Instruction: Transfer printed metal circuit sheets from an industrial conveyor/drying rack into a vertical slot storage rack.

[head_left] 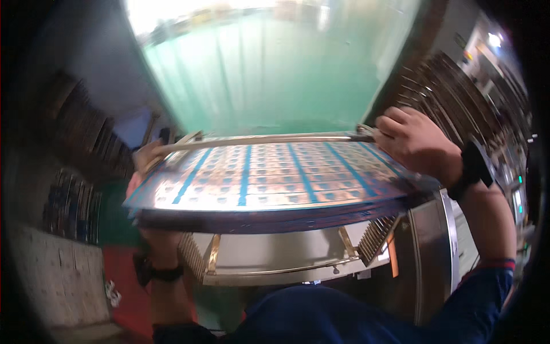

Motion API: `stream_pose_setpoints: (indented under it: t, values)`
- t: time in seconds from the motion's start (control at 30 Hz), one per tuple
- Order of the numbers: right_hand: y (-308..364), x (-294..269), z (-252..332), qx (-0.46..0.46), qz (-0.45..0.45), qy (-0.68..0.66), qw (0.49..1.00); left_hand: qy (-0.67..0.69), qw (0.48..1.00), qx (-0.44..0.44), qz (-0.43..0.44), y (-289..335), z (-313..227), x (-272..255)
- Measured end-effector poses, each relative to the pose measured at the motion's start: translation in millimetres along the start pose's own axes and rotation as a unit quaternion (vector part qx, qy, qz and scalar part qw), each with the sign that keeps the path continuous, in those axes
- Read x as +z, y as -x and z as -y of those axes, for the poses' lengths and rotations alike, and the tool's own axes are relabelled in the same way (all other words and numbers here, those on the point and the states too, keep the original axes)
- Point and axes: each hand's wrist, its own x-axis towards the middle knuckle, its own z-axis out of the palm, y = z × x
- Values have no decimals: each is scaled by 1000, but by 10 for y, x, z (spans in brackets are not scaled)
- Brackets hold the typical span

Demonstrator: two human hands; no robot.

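Note:
A thick stack of circuit board panels with copper-coloured rows and blue stripes is held level before me. My right hand has its fingers curled at the stack's far right corner, by the end of a metal bar. On the left side, my left hand is closed on the stack's edge; it is blurred and partly hidden by the panels. Beneath the stack stands a pale tray-like rack with slotted comb sides, its far part covered by the panels. Dark bands circle both wrists.
Slotted racks line the left and right sides. A shiny green floor stretches ahead. A metal-edged cabinet stands close on my right. At lower left lie a pale board and a red floor patch.

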Motion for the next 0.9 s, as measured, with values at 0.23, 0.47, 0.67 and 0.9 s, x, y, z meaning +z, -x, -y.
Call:
stream_pose_setpoints:
  t: [0.23, 0.47, 0.67, 0.9]
  values:
    - [-266, -82, 69, 501, 90, -455, 731, 6, 998, -44, -51, 3, -202, 118]
    - [-150, -129, 90, 15, 24, 2, 1000, 83, 994, -56, -49, -38, -177, 42]
    - [-126, -101, 37, -11, 31, 15, 999, -369, 909, 172, 93, -44, -247, 60]
    - [-103, -4, 32, -7, 14, 37, 999, -536, 800, 269, 37, -90, -197, -79]
